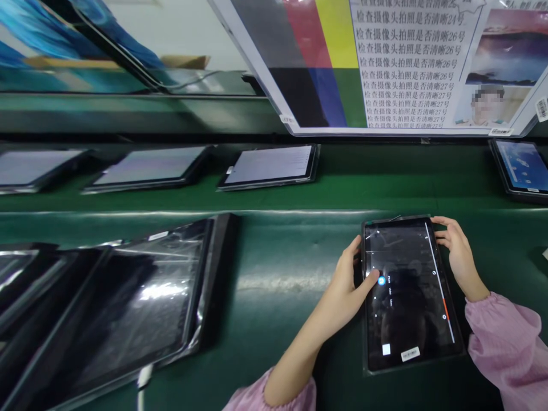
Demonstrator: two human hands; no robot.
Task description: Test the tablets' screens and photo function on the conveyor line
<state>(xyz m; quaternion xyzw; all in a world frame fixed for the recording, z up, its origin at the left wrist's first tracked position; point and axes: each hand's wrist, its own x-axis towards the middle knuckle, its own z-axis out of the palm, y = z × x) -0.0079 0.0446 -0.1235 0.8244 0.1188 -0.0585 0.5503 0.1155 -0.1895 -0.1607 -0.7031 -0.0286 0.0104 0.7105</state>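
Observation:
A black tablet (411, 308) lies on the green work surface, its screen showing a dark camera view with a blue-and-white button and a small white square. My left hand (349, 285) is at its left edge, the thumb over the screen beside the round button and the fingers bent round the edge. At the top right corner of the tablet, my right hand (458, 251) has its fingers against the edge. A barcode sticker sits near the tablet's lower end.
Several dark tablets (154, 285) in clear wrap overlap at the left, near a white cable (144, 379). Lit tablets (269, 165) line the back ledge, one more (524, 165) at far right. A colour chart board (402, 131) stands behind. Blue clothing shows at top left.

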